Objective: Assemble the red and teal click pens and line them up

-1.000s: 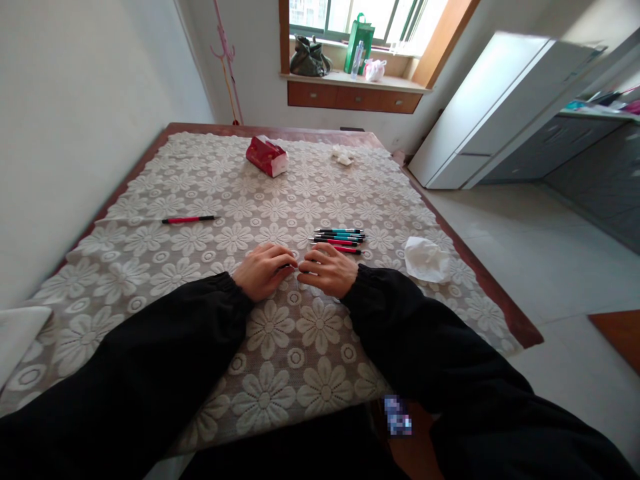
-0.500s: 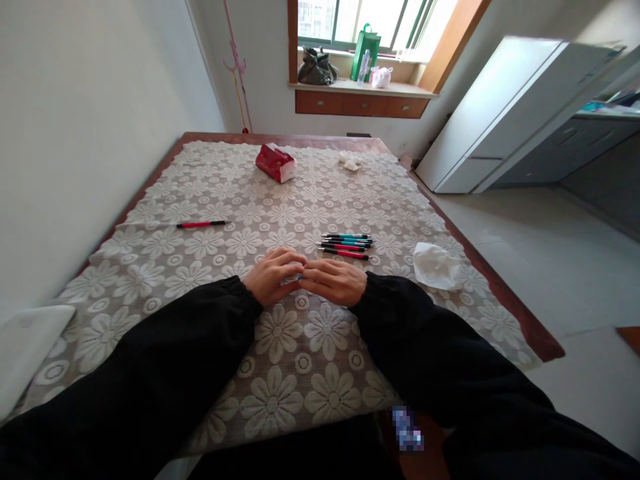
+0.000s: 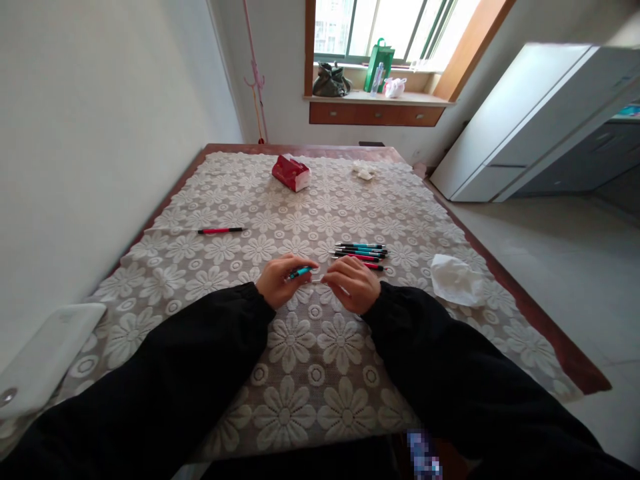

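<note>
My left hand (image 3: 281,280) is closed on a teal pen (image 3: 301,272), which sticks out between thumb and fingers toward the right. My right hand (image 3: 353,283) is close beside it, fingers bent and tips pinched together. At those fingertips a thin, light, rod-like piece (image 3: 316,281) shows in the gap between the hands; its kind is too small to make out. Just beyond my right hand lies a row of several pens (image 3: 360,250), teal and red with black ends, partly hidden by that hand. Another red and black pen (image 3: 221,231) lies alone to the left.
A lace tablecloth (image 3: 290,343) covers the table. Farther back are a red tissue pack (image 3: 291,174) and a small crumpled white heap (image 3: 364,171). A crumpled tissue (image 3: 456,280) lies at the right. At the left edge is a white flat object (image 3: 50,353).
My hands were together and have drawn slightly apart, exposing the teal pen in the left and the thin piece by the right fingertips. The view has shifted a little left.
</note>
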The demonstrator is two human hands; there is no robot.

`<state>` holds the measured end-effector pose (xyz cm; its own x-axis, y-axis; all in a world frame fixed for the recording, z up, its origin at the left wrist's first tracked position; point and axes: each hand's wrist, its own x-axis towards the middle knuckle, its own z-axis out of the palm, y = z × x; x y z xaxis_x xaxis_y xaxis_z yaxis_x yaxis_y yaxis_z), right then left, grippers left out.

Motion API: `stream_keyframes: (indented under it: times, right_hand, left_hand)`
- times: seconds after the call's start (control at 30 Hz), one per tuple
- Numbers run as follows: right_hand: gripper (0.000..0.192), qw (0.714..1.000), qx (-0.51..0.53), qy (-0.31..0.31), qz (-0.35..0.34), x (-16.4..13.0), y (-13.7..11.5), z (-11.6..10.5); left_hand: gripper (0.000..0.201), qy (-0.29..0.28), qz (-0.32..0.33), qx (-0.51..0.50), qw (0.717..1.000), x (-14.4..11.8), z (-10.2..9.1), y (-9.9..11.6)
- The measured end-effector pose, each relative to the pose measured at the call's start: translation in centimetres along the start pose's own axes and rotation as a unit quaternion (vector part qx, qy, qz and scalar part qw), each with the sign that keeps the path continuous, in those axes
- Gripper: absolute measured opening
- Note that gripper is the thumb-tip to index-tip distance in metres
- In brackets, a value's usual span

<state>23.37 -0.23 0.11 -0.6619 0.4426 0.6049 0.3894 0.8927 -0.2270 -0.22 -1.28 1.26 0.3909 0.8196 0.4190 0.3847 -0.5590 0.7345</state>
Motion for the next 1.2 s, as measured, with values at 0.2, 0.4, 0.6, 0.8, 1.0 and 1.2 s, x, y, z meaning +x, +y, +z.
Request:
stream_keyframes:
  times: [0.2,0.4,0.6,0.8,1.0,1.2]
  right_hand:
    - [0.024,0.997,-0.061,-0.047,-0.009,-0.2,0.0,0.5]
    - [0.009,0.994,-0.081,-0.055,0.04,-0.7,1.2,1.1]
    - [0.017,0.995,-0.067,-0.028,0.061,-0.3,0.7,0.8]
    - [0.011,0.959,0.186,0.12,0.177,-0.2,0.6,0.6]
    - [0.019,0.824,0.474,0.183,0.251,0.3,-0.4,0.6]
    - [0.018,0.789,0.532,0.182,0.248,0.6,-1.1,1.0]
  left_hand:
    - [0.029,-0.006,0.026,-0.051,0.998,0.0,0.2,-0.7]
    - [0.034,-0.016,-0.005,-0.154,0.988,-0.1,-0.1,-0.8]
    - [0.022,0.05,-0.063,-0.195,0.978,0.0,0.3,-0.9]
    - [0.02,0.038,-0.061,-0.122,0.99,-0.1,0.6,-1.1]
    - [0.026,-0.065,-0.005,-0.026,0.998,-0.3,0.4,-0.6]
    - [0.025,-0.067,0.003,0.009,0.998,-0.4,0.5,-0.9]
